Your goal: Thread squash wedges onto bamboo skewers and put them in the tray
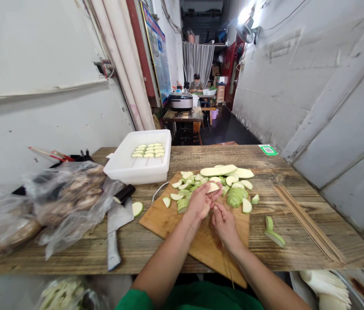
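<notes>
Centrally, two hands over one cutting board (169, 224) on table (298, 249), left hand (201, 202) pinching one vegetable slice (213, 187), right hand (223, 221) gripping one thin skewer (225, 254), one cleaver (115, 228), one white tray (127, 165).

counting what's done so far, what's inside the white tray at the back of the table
Inside the white tray lie skewered pale green vegetable slices in rows on thin sticks, on the far half. The near wall hides part of the tray floor, so anything there cannot be seen.
</notes>
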